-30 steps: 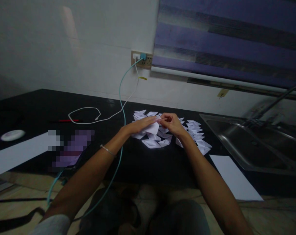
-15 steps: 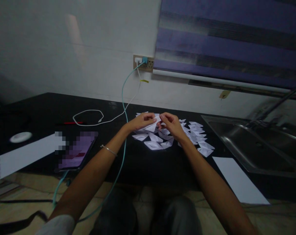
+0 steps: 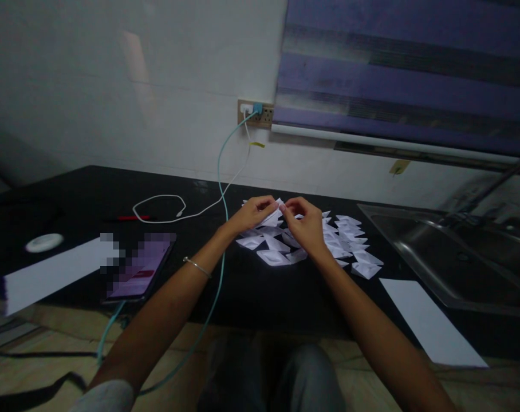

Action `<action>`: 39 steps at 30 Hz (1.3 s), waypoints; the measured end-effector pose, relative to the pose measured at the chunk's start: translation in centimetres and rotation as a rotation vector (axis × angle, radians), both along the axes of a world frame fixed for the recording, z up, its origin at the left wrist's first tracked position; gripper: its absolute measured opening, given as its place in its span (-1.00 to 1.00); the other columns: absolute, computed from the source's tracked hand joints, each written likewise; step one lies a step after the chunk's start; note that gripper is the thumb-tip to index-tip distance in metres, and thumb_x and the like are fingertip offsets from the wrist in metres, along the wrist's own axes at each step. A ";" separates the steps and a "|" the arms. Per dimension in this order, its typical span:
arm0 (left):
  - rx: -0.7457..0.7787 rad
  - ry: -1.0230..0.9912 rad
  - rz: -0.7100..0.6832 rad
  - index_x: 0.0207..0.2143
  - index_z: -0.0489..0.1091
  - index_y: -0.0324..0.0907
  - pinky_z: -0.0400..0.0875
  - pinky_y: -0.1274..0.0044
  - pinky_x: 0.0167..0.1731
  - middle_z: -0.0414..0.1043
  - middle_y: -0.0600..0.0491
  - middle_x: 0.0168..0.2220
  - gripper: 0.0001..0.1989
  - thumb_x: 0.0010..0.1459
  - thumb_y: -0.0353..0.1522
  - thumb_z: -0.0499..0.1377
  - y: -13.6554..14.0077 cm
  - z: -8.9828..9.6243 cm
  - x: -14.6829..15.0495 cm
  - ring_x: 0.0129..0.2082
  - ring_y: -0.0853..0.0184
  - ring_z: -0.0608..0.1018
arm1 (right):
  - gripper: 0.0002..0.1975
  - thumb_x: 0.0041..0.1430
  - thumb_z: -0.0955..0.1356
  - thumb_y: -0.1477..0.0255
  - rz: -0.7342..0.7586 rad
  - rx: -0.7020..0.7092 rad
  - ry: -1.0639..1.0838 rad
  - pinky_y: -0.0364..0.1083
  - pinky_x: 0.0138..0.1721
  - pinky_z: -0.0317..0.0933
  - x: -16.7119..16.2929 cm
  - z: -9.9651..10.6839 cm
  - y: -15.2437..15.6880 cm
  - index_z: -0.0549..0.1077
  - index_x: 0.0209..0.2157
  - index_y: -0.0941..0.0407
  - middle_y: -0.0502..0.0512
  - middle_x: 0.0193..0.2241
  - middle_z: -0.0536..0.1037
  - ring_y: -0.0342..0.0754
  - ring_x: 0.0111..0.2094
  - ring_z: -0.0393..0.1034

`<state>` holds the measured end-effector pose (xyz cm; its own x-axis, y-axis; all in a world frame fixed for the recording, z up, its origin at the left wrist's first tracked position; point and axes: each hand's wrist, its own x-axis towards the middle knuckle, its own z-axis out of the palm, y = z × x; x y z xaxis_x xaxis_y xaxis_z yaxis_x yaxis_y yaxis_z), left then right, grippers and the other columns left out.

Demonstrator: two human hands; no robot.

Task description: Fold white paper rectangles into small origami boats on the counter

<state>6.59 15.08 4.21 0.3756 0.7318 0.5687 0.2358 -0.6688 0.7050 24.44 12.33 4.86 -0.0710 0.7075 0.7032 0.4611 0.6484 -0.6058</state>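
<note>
Between my two hands is a piece of folded white paper point(image 3: 270, 218), held above the black counter. My left hand point(image 3: 255, 212) pinches it from the left, thumb on top. At its upper right corner the fingertips of my right hand point(image 3: 303, 220) are closed on it, and that hand hides part of what lies behind. Under and around both hands lie several folded paper boats point(image 3: 274, 257), some overlapping. More paper boats point(image 3: 366, 269) stand in a row to the right.
A metal sink point(image 3: 453, 274) is set into the counter at right, with a white paper sheet point(image 3: 432, 323) before it. On the left are a phone point(image 3: 142, 274), a paper strip point(image 3: 58, 272), a white disc point(image 3: 44, 242) and a white cable point(image 3: 159, 195). A teal cable point(image 3: 220, 269) crosses by my left forearm.
My fingertips have come closer together at the paper's upper corner, and the paper is turned to a steeper tilt. The whole view has shifted slightly.
</note>
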 end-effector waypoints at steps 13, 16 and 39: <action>0.038 0.097 -0.049 -0.44 0.27 -0.19 0.21 0.54 -0.43 0.24 0.12 -0.47 -0.65 0.33 -0.16 -0.01 -0.2 0.2 -0.1 -0.45 0.41 0.31 | -0.74 0.07 0.43 0.23 0.324 -0.302 0.172 -0.14 -0.55 0.24 0.9 0.3 1.0 0.51 -0.29 0.12 0.04 -0.44 0.48 -0.10 -0.48 0.36; 0.032 0.107 -0.085 -0.46 0.25 -0.17 0.20 0.54 -0.43 0.20 0.12 -0.48 -0.65 0.32 -0.16 -0.01 -0.3 0.3 -0.1 -0.46 0.41 0.29 | -0.73 0.00 0.46 0.22 0.406 -0.399 0.226 -0.16 -0.63 0.20 1.1 0.3 1.2 0.49 -0.37 0.13 0.02 -0.48 0.47 -0.14 -0.55 0.31; 0.174 0.271 0.267 -0.34 0.34 -0.13 0.20 0.51 -0.40 0.39 0.07 -0.45 -0.63 0.38 -0.14 -0.10 -0.8 -0.6 1.1 -0.42 0.33 0.44 | -0.67 -0.01 0.49 0.16 0.263 -0.343 0.395 -0.07 -0.35 0.35 -0.3 -1.5 1.4 0.64 -0.29 0.11 0.12 -0.31 0.62 -0.03 -0.32 0.46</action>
